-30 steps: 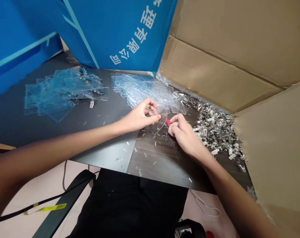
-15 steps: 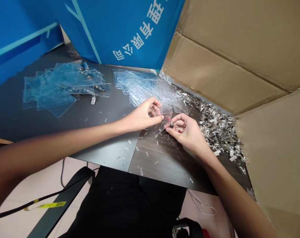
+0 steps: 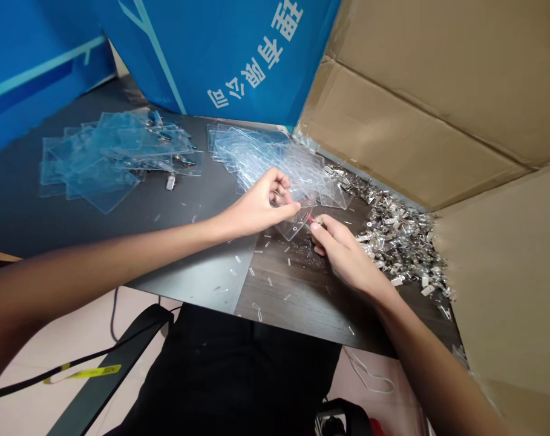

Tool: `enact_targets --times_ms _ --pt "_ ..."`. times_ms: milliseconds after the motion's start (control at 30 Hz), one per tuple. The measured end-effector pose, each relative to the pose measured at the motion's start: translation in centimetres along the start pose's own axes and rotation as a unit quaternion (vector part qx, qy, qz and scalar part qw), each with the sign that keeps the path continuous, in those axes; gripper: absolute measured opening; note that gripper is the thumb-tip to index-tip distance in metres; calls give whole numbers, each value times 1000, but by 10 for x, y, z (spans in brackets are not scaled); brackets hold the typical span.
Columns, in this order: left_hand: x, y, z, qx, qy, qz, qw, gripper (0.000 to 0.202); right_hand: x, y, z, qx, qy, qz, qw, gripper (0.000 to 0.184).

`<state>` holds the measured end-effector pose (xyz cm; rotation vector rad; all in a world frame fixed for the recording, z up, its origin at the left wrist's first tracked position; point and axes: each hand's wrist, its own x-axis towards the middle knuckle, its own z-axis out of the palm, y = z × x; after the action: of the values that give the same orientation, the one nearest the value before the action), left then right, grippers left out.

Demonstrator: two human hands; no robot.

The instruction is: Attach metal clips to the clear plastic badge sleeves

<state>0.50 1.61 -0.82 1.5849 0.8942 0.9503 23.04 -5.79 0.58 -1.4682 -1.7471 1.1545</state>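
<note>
My left hand (image 3: 266, 207) pinches a clear plastic badge holder (image 3: 289, 231) between thumb and fingers, its slotted edge pointing toward my right hand. At that edge my right hand (image 3: 340, 247) is closed, thumb pressed on the curled fingers. A small red piece (image 3: 311, 218) shows at its fingertips. The metal clip seen there half a second ago is now covered by the fingers. Behind my left hand lies a pile of clear badge holders (image 3: 256, 151). A heap of metal badge clips (image 3: 404, 242) is just right of my right hand.
Holders with clips attached (image 3: 88, 160) lie stacked at the left of the dark table (image 3: 175, 263). Small clear plastic bits (image 3: 256, 307) are scattered in front of my hands. A blue panel (image 3: 220, 54) and cardboard walls (image 3: 420, 97) enclose the back and right.
My right hand has rolled, its fingers curling in so that the clip is hidden. My left hand and the badge holder have shifted slightly up.
</note>
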Motion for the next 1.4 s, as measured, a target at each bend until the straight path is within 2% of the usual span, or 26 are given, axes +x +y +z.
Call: enact_targets --times_ms 133,267,500,700,900,1067,1167,1233,1333,1400 --pt "1 -1 0 -5 -9 0 1000 45 -2 -1 0 -17 -14 -29 999 47" --pt "0 -2 0 -17 -34 1 999 48 0 -3 -1 -28 -22 -28 999 53" --pt "-3 1 0 -39 -77 4 996 49 2 0 0 12 1 -21 1000 57" --pt "-4 1 0 -58 -98 -8 994 53 2 -3 -1 -27 25 -30 999 61" --pt "-5 1 0 -51 -98 -7 994 52 1 -6 -1 -3 12 -32 999 62" --pt "-5 3 1 -48 -92 -12 995 55 2 -4 1 86 -31 -25 996 65" --pt "-5 4 2 -44 -89 -12 995 56 2 -5 0 130 -69 -13 989 60" --pt "-5 5 2 -31 -82 -3 996 57 1 -7 -1 143 -89 -12 986 49" --pt "-4 7 2 -23 -80 -3 997 59 -1 -11 -5 107 -99 -42 988 24" --pt "-3 9 1 -30 -80 -16 996 63 -4 -14 -7 69 -99 -70 990 18"
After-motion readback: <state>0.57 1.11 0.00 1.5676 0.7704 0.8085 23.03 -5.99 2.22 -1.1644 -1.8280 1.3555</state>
